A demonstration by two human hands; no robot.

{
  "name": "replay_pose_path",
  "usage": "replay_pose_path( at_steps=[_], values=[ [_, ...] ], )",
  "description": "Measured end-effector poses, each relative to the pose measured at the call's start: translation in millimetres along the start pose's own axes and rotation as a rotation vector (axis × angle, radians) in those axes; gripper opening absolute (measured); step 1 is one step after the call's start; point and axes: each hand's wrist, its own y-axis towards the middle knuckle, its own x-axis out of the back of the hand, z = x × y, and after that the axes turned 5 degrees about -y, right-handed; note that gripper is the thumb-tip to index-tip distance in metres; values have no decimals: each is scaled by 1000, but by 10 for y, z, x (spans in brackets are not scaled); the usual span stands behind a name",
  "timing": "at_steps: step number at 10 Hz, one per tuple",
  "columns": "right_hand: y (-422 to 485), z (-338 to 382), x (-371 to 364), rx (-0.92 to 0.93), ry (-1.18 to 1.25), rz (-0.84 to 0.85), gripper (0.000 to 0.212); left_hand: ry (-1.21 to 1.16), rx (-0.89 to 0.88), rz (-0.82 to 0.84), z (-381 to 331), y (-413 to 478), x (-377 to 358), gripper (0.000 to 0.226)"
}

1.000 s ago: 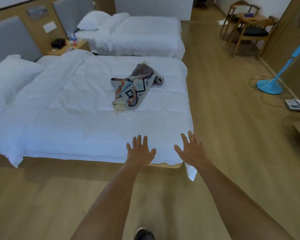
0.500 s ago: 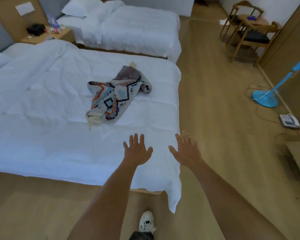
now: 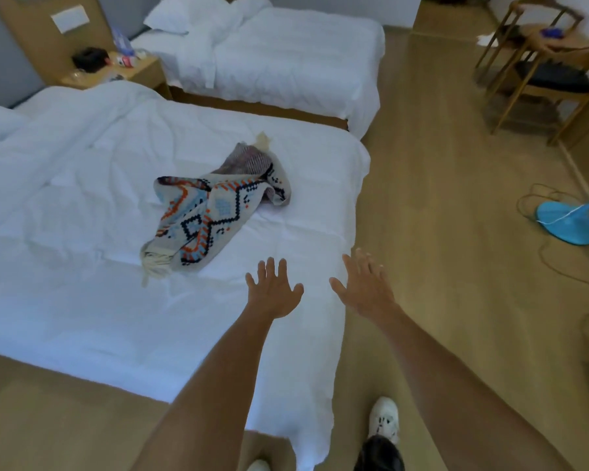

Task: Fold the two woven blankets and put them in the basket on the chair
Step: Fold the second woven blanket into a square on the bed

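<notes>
A crumpled woven blanket [image 3: 204, 219] with blue, orange and black diamond patterns and a fringed end lies on the near white bed [image 3: 82, 300]. A second, darker purplish woven blanket [image 3: 247, 161] is bunched partly under its far end. My left hand [image 3: 274, 292] hovers over the bed, fingers spread, holding nothing, a short way in front and to the right of the blankets. My right hand [image 3: 366, 287] is stretched out beside it over the bed's right edge, also spread and empty. No basket is plainly visible; wooden chairs [image 3: 555, 79] stand at the far right.
A second white bed [image 3: 286, 56] stands behind, with a nightstand [image 3: 116, 69] between the headboards. A blue fan base [image 3: 568, 222] and its cables lie on the wooden floor at the right. My white shoe [image 3: 383, 419] is beside the bed's corner.
I have stepped closer to the near bed and the view has swung; the blankets now appear larger and nearer my hands. Both hands stay spread and empty.
</notes>
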Motion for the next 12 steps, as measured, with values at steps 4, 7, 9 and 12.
replay_pose_path(
  at_steps=[4, 7, 9, 12],
  values=[
    [1401, -1504, 462, 143, -64, 90, 67, -118, 190, -7, -1420, 904, -34, 71],
    [2100, -934, 367, 439, -120, 162, 65, -236, 441, -26, -948, 1260, 53, 72],
    [2901, -482, 438, 559, -197, 134, 65, -319, 538, -89, -570, 1807, 275, 71],
    [3586, 369, 463, 750, -296, 158, 65, -432, 689, -95, 8, 2137, 536, 72]
  ],
)
